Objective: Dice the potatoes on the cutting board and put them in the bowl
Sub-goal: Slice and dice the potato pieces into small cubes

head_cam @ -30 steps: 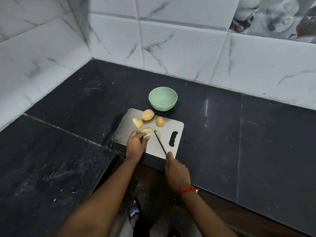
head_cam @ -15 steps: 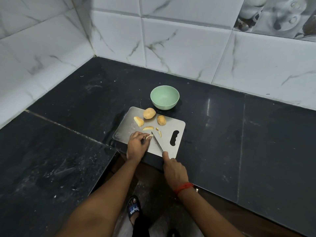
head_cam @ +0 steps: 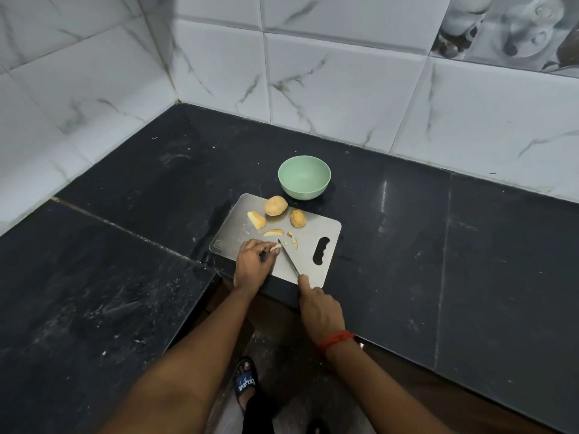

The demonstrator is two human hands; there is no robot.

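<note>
The potato piece being cut [head_cam: 276, 246] lies at the near left of the cutting board [head_cam: 316, 245], pinned under the curled fingers [head_cam: 272, 249] of the left hand [head_cam: 252, 264]. The knife [head_cam: 288, 256] has its tip at that piece, the blade slanting back toward the right hand [head_cam: 319, 308]. That hand's fingers are wrapped round the handle, which they hide, with the forefinger laid out along the blade's back. Small cut bits [head_cam: 294, 242] lie just right of the blade tip, with a curved slice [head_cam: 273, 232] beyond them. Further back on the board sit a wedge [head_cam: 257, 220] and two uncut potatoes, a larger potato [head_cam: 275, 205] and a smaller potato [head_cam: 297, 218]. The green bowl [head_cam: 304, 177] stands on the dark bench [head_cam: 407, 245] just behind the board's far edge, only its plain green inside showing. Marbled white wall tiles [head_cam: 329, 83] rise behind the bench. A red thread [head_cam: 336, 339] circles the right wrist, and a sandalled foot [head_cam: 246, 382] shows on the floor between the arms. How far the blade has entered the piece is too small to tell.
</note>
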